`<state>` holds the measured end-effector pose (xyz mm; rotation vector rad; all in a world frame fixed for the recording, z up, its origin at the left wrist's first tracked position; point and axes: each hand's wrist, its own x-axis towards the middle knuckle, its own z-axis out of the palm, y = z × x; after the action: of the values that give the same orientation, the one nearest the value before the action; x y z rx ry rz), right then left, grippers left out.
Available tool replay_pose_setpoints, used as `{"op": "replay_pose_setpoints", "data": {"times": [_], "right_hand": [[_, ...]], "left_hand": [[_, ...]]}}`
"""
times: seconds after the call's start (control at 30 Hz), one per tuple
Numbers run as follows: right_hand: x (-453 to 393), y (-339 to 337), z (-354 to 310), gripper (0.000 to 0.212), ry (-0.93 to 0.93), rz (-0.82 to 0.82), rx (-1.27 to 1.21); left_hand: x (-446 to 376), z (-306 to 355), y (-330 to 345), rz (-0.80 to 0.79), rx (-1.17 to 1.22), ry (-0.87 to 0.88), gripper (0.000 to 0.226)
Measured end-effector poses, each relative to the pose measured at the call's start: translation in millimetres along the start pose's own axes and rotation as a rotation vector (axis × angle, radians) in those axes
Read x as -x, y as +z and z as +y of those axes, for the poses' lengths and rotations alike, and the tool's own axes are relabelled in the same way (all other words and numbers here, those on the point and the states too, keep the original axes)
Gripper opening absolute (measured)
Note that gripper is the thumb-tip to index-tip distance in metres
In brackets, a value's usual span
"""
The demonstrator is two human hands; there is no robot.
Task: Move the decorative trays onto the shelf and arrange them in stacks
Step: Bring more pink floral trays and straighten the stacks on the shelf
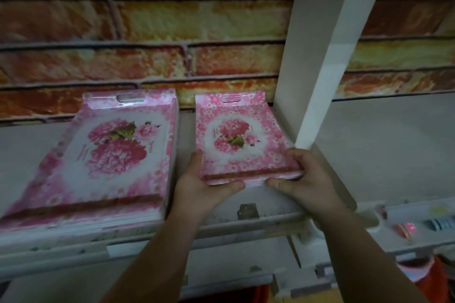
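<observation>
A stack of large pink floral trays [105,155] lies on the white shelf [246,219] before a brick-patterned wall [147,19]. Just beside it, a person's left hand [206,184] and right hand [305,179] grip the near corners of a smaller floral tray stack [236,140], thumbs under its front edge, beside a white upright post [320,44].
</observation>
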<state>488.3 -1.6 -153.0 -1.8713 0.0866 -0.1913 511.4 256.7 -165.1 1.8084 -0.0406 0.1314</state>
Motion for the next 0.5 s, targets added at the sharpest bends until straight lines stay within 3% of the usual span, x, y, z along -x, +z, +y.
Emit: {"op": "replay_pose_setpoints", "data": {"times": [0.17,0.37,0.5], "right_hand": [[1,1,2,0.094,-0.013,0.015,-0.011],[-7,0,10,0.081,-0.006,0.019,-0.072],[-5,1,13,0.087,-0.015,0.044,-0.069]], "left_hand": [[5,1,2,0.043,-0.004,0.006,0.081],[4,-1,5,0.047,-0.018,-0.005,0.111],[5,0,5,0.06,-0.041,-0.005,0.099]]}}
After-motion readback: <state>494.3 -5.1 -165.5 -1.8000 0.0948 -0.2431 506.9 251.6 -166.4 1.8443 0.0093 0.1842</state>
